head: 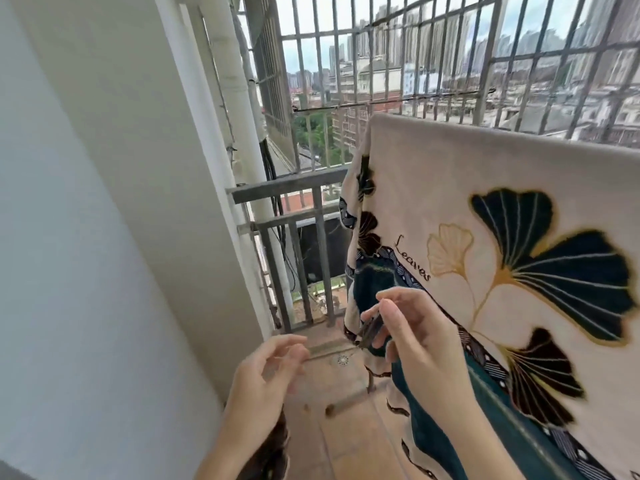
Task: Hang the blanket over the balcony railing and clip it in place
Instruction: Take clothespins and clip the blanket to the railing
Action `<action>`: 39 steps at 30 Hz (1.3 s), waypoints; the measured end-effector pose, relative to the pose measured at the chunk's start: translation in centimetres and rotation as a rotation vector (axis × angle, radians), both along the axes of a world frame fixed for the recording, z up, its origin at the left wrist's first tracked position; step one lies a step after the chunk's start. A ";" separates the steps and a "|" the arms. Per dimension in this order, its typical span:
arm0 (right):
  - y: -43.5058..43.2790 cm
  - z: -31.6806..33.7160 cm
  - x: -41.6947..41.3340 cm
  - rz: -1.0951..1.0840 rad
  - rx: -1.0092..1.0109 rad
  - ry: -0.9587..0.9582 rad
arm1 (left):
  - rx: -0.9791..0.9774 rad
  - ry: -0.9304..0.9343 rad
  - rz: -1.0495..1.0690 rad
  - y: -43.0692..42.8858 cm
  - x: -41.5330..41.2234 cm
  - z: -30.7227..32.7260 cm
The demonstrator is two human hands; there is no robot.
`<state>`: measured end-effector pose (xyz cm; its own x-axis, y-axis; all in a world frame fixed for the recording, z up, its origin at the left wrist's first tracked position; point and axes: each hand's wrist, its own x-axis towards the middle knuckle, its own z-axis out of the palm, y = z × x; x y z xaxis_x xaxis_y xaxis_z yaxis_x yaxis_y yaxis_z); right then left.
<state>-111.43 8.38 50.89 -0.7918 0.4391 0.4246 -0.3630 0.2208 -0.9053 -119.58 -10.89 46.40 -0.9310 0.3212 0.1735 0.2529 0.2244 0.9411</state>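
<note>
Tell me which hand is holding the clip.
The right hand pinches the dark clip between its fingertips, by the blanket; the left hand is empty.

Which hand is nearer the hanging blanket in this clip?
Right. The right hand, pinching a small dark clip, is directly in front of the blanket's lower left edge. The left hand, empty with fingers curled, sits lower and off to its left, over the floor tiles.

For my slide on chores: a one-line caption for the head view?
Blanket draped over the balcony railing; right hand holds a clip, left hand open.
</note>
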 end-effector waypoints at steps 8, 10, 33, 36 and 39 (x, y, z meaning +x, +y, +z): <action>3.5 -0.2 -6.3 0.037 -0.047 0.025 | 0.068 0.034 -0.010 4.3 -6.9 1.3; 3.9 -0.3 -8.0 0.043 -0.051 0.016 | 0.059 0.046 -0.024 5.0 -8.6 1.5; 7.5 1.8 -35.3 -0.122 0.134 -0.026 | 0.064 0.058 -0.118 6.9 -39.7 2.2; 8.5 1.7 -38.4 -0.151 0.155 -0.011 | 0.055 0.077 -0.129 7.8 -42.6 2.2; 9.5 1.3 -41.5 -0.147 0.168 -0.001 | 0.040 0.090 -0.153 9.2 -45.1 2.4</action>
<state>-152.91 17.87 52.21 -0.7254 0.4728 0.5003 -0.3147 0.4186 -0.8519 -164.67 -1.66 48.81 -0.8517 0.4493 0.2698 0.3653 0.1398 0.9204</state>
